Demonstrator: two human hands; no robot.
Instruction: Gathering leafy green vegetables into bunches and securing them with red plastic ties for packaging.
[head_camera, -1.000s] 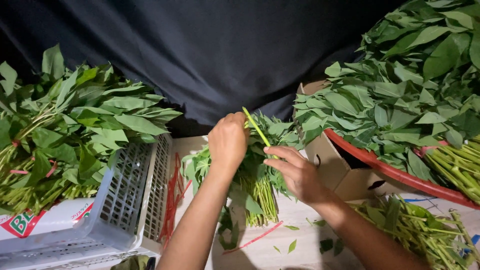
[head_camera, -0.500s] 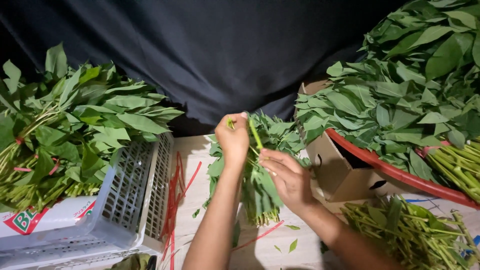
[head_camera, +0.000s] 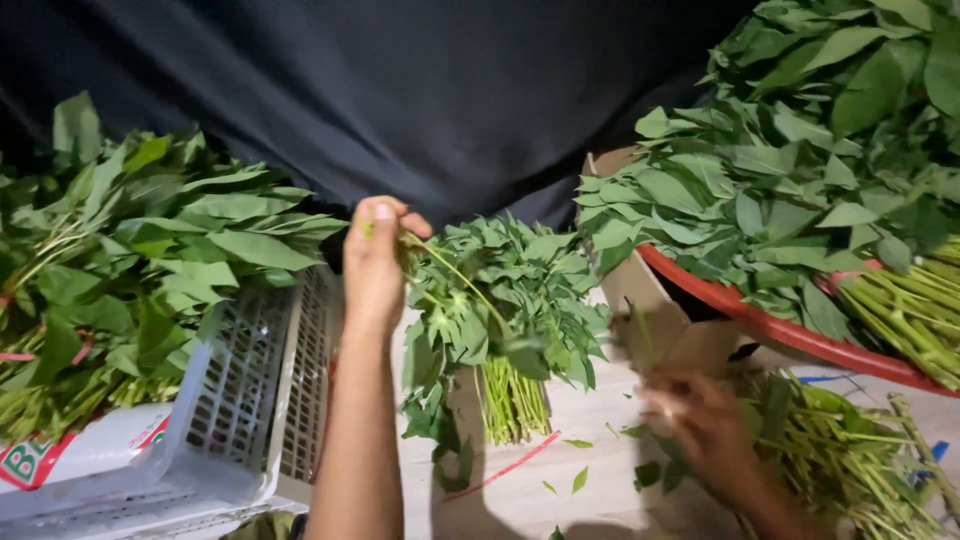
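1. At nine o'clock I see a heap of leafy greens (head_camera: 150, 250) piled in a pale grey plastic crate (head_camera: 250, 400), whose slotted wall faces the middle of the view.
2. Just right of the crate my left hand (head_camera: 378, 262) is raised, fingers curled shut around the top of a thin green stem (head_camera: 455, 275). The stem slants down toward four o'clock into the bunch of greens (head_camera: 510, 300).
3. That bunch sits at the centre, leaves spread wide at twelve o'clock and its pale stalk ends (head_camera: 512, 400) pointing to six o'clock over the light wooden worktop (head_camera: 590, 410). I cannot tell whether the stalk ends touch the surface.
4. A red band (head_camera: 505, 468) and a few loose leaves lie on the worktop at six o'clock, just below the bunch.
5. At five o'clock my right hand (head_camera: 700, 425) is blurred and low over the worktop. I cannot tell how far open it is or whether it holds anything. It is just beside a pile of stripped stalks (head_camera: 850, 460).
6. At three o'clock a cardboard box (head_camera: 650, 310) stands behind that hand, and a red tub (head_camera: 760, 325) rests on it, heaped with more leaves (head_camera: 800, 150) up to one o'clock.
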